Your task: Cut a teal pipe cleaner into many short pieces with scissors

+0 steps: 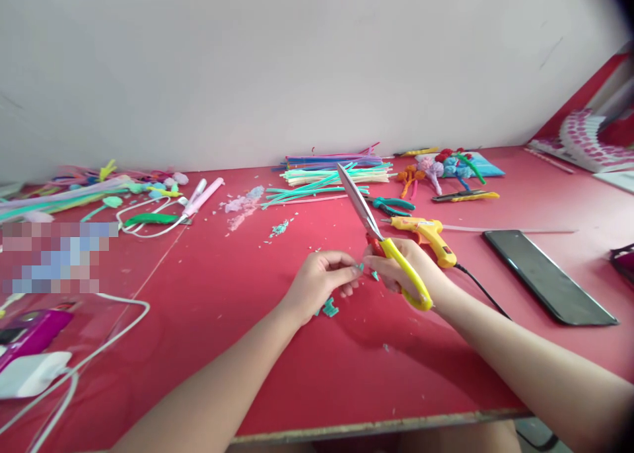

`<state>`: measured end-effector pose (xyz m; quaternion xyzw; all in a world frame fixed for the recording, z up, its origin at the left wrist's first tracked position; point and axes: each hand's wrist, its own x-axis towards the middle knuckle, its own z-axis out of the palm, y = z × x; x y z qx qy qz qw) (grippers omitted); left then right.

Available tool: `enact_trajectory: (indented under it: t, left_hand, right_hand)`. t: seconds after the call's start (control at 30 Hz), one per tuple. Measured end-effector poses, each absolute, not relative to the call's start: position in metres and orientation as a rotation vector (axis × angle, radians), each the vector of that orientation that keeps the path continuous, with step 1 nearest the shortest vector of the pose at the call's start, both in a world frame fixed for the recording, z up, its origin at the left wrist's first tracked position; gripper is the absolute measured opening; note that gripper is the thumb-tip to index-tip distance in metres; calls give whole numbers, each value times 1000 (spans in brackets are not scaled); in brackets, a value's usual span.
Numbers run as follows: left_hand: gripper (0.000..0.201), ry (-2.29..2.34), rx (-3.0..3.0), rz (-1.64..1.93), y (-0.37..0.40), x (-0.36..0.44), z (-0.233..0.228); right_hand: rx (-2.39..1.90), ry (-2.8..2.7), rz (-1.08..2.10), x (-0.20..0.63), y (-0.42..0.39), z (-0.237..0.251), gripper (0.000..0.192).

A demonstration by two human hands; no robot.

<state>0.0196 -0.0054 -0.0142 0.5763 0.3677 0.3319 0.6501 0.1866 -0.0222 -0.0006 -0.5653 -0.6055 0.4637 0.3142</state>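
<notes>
Some cutting looks done: short teal pipe-cleaner pieces [329, 308] lie on the worktop [307, 387] beside the left hand [329, 278], whose grip pinches a teal snippet [360, 267] at the fingertips. The right hand's [403, 268] grip is closed around yellow-handled scissors [407, 276]. Long teal pipe cleaners [292, 195] remain uncut near the wall [307, 63].

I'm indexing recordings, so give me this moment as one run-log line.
left grip: pinching small teal piece | right grip: holding yellow-handled scissors | on red table: teal scraps, yellow glue gun, phone
</notes>
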Motion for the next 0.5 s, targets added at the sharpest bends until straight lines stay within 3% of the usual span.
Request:
enact_trajectory:
  t: [0.1,0.4,0.5]
  left_hand:
    - [13,842,1351,764,-3,19,-13]
    - [23,1275,1656,949,23,-5,-20]
    - [5,1377,1721,1106,30,-12,-21]
  right_hand:
    - [-1495,-1577,1178,188,-22,0,11]
    - [-1612,-1563,1073,196,-16,5,18]
    - [-1596,-1578,1112,196,-15,1,14]
